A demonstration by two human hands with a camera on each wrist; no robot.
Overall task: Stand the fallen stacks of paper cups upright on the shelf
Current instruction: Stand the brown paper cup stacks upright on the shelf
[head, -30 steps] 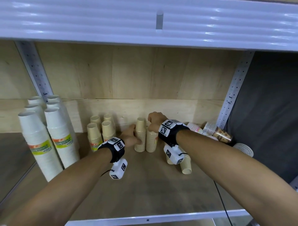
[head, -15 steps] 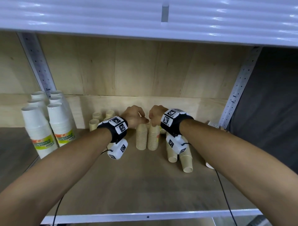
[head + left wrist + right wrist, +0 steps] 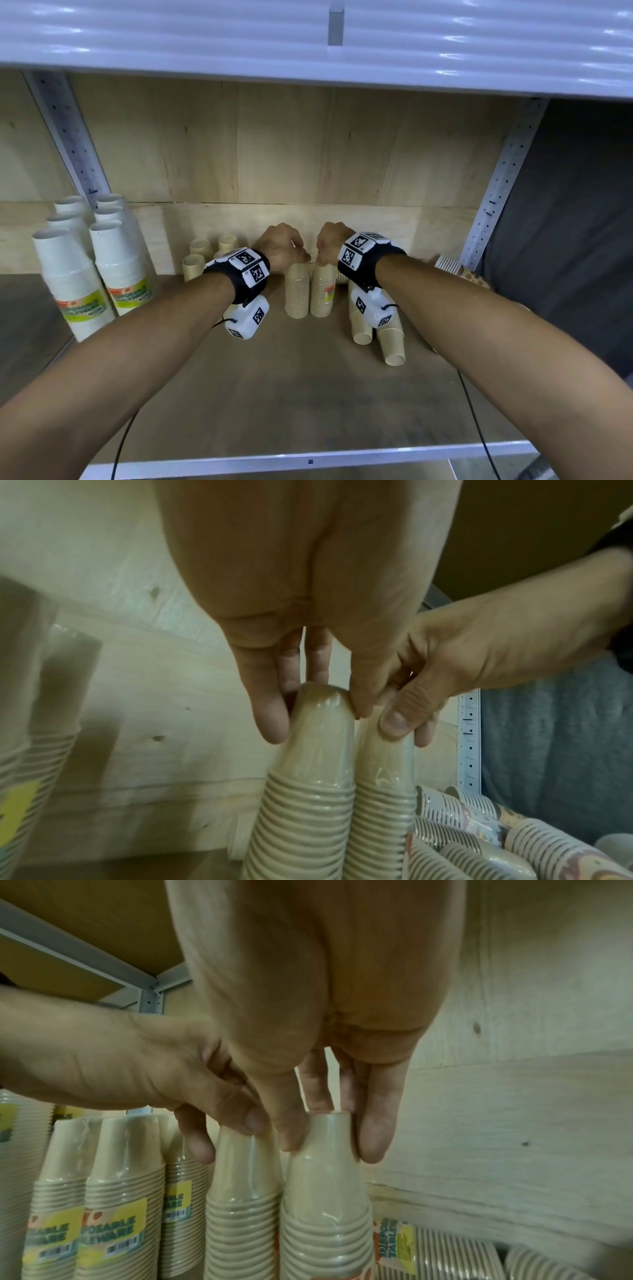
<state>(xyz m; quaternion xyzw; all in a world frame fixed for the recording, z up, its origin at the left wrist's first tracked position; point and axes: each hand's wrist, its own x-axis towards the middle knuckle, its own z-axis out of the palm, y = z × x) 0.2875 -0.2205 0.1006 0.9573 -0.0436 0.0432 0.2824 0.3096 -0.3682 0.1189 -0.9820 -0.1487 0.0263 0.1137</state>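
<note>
Shelf (image 3: 274, 394), wooden board, steel uprights — contents at this moment.

Item 1: left tan cup stack (image 3: 296, 291), shrink-wrapped, standing base-up near the back board. The left hand (image 3: 281, 245) grips its top cup, thumb on one side and fingertips (image 3: 270, 723) curled down the other.

Item 2: right tan cup stack (image 3: 322, 289), wrapped, labelled, upright and touching item 1 along its side. The right hand (image 3: 330, 241) pinches its top the same way, fingers curled round the uppermost cup (image 3: 329, 1137).

Item 3: two fallen tan stacks (image 3: 390, 339), lying on the board just right of the standing pair, partly under the right wrist; rims face the shelf's front edge.

Item 4: fallen patterned stacks (image 3: 459, 272) at the far right by the upright, on their sides.

Item 5: small tan stacks (image 3: 195, 263), upright, left of the hands. Item 6: tall white cup stacks (image 3: 68, 274) with yellow-green labels, upright, far left.

Handling note, items 1 and 2: the step in hand looks like settling both stacks square before letting go. Best done by pressing straight down through the top cups so each wide rim sits flat on the board, keeping the two sides in contact for mutual support, then lifting the fingers vertically — a sideways drag on the slick wrap could tip a tall, narrow-topped stack. Items 3 and 4 remain to be stood up.
</note>
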